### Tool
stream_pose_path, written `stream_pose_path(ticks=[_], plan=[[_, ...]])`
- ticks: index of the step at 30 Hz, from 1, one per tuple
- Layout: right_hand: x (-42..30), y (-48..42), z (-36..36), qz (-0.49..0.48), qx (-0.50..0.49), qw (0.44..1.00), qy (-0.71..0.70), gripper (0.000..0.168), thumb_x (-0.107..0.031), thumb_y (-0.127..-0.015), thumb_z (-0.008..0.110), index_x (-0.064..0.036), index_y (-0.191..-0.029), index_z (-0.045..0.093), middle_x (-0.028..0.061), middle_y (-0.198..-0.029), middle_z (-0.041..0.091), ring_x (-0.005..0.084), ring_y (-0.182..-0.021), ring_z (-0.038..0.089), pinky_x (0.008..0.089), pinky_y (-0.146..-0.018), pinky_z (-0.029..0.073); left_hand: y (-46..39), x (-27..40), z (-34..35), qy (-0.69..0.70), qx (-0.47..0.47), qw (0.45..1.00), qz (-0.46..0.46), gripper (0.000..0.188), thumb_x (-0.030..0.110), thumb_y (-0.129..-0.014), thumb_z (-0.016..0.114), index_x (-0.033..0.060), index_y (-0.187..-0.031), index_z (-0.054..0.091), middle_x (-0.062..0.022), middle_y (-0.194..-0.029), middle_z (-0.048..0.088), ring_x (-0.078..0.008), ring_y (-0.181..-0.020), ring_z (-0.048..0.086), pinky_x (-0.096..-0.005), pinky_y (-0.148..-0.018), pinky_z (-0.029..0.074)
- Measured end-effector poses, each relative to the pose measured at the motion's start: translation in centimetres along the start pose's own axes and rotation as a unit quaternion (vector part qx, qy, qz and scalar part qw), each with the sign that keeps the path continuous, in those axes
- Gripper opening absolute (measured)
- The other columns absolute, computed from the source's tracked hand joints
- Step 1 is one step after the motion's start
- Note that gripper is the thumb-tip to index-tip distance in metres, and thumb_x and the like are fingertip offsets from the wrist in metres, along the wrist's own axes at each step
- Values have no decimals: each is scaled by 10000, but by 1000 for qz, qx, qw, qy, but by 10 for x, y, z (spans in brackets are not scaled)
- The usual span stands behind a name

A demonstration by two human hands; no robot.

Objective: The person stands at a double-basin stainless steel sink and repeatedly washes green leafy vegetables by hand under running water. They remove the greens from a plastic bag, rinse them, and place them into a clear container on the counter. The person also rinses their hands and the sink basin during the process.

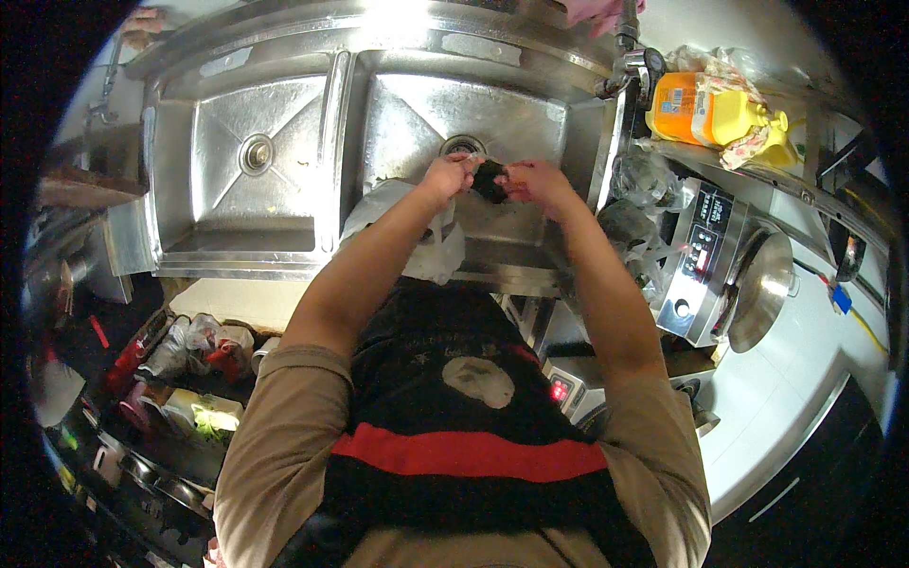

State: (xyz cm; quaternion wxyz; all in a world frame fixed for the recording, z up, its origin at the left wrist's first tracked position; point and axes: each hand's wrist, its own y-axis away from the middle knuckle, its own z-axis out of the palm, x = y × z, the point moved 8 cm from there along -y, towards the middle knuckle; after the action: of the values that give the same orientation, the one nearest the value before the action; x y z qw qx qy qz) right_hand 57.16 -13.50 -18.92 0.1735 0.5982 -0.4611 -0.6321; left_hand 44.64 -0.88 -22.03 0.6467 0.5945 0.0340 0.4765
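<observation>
Both my hands are over the right basin (511, 106) of a stainless-steel double sink, close to its drain (463, 145). Between them is a dark, nearly black item (488, 183) whose kind I cannot make out. My left hand (452, 176) grips its left side with bent fingers. On the other side, the fingers of my right hand (532, 186) close around its right edge. A white plastic bag (434, 252) hangs over the basin's front rim, partly behind my left forearm; what it holds is hidden.
A yellow-capped jug of orange liquid (682, 106) lies along the right ledge, near a wall-mounted tap fitting (645, 65). Clear plastic bags (643, 177) sit beside an induction cooker (699, 263) with a round metal pan (761, 291). The left basin (284, 99) adjoins.
</observation>
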Motion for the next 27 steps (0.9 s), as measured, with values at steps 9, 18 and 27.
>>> stream_pose_path(ticks=[9,18,27], plan=[[-10,-27,31,-136,58,946,289,321,-287,-840,624,-71,-1068,690,181,-1033,691,357,-920,667,425,-819,519,-11,-4,1,107,-31,993,34,227,218,-920,664,84,-1103,652,15,-819,637,-78,-590,500,-214,-541,419],[22,28,8,38,140,888,437,284,-275,-852,586,-38,-966,693,215,-1017,683,385,-965,658,494,-840,520,4,3,-21,110,36,992,47,131,176,-946,613,73,-1012,658,13,-766,619,-67,-599,515,-211,-529,403],[-18,90,1,-48,147,827,540,173,-166,-828,558,-60,-853,693,180,-871,692,359,-849,679,472,-751,548,54,89,23,-8,33,988,148,160,188,-894,662,42,-957,683,13,-759,626,-79,-665,539,-235,-601,415]])
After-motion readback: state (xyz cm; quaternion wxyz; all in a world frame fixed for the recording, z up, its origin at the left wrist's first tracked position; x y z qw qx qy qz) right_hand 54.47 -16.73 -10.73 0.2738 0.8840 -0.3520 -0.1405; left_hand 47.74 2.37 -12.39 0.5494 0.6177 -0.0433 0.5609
